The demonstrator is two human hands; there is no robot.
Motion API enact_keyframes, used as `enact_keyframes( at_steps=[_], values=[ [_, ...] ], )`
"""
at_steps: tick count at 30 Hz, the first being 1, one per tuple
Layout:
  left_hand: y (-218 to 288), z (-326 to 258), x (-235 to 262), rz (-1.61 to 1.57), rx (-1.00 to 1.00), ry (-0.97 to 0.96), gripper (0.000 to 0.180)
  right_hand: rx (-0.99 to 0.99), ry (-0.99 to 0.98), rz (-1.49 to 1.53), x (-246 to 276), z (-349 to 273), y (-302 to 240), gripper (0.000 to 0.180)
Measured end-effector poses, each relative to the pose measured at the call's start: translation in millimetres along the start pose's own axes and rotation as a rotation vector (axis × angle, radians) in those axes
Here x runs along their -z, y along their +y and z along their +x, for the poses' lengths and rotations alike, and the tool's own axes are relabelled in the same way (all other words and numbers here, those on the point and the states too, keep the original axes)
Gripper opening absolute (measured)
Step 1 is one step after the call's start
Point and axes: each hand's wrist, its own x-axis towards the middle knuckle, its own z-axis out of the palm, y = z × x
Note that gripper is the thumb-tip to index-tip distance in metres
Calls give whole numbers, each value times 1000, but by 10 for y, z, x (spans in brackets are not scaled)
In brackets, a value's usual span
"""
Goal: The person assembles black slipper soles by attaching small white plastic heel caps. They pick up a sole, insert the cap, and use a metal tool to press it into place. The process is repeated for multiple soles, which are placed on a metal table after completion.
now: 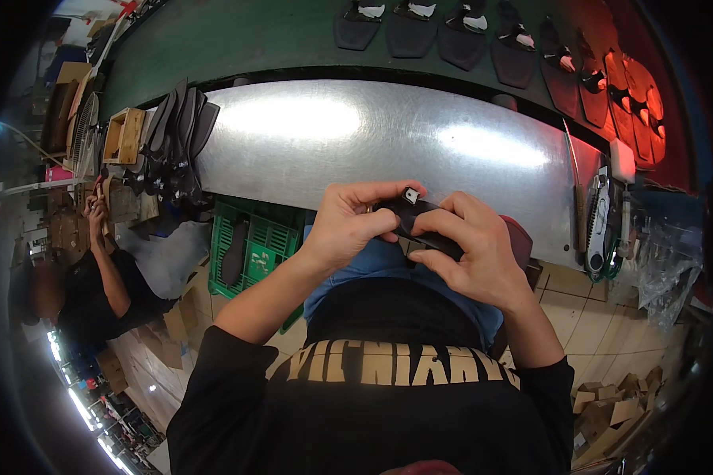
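Observation:
Between both hands, above my lap and in front of the metal bench's near edge, is a black piece that looks like a shoe part [405,212]. A small white patch shows at its upper end. My left hand [348,222] pinches that end, its index finger stretched along the top and its thumb underneath. On the other side, the fingers and thumb of my right hand [471,245] close on the longer, lower part. My fingers hide much of the piece's shape.
Across the silver bench top [388,134], similar black shoe parts [412,36] line a green belt [238,39]. Others are heaped at left [178,134] by a wooden box [124,136]. A green crate [257,237] stands below; a utility knife [598,214] lies right. Another person [95,285] works at left.

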Motion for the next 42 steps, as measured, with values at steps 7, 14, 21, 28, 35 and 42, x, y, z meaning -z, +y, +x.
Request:
enact_keyframes(
  at_steps=[7, 14, 21, 28, 35, 42],
  values=[
    [38, 13, 3, -13, 14, 15, 42, 64, 105, -109, -77, 3, 27, 22],
    [105, 37, 135, -112, 87, -111, 44, 258, 254, -221, -135, -34, 43, 22],
    [159, 7, 58, -123, 123, -122, 46, 172, 317, -143, -87, -44, -34, 26],
    [24, -6, 57, -122, 194, -128, 34, 61, 335, -81, -168, -107, 12, 26],
    [37, -39, -15, 65, 165, -136, 27, -1, 331, -62, -180, -110, 14, 22],
    [-57, -10, 66, 176, 98, -193, 16, -85, 282, 57, -182, -121, 17, 13]
  ],
)
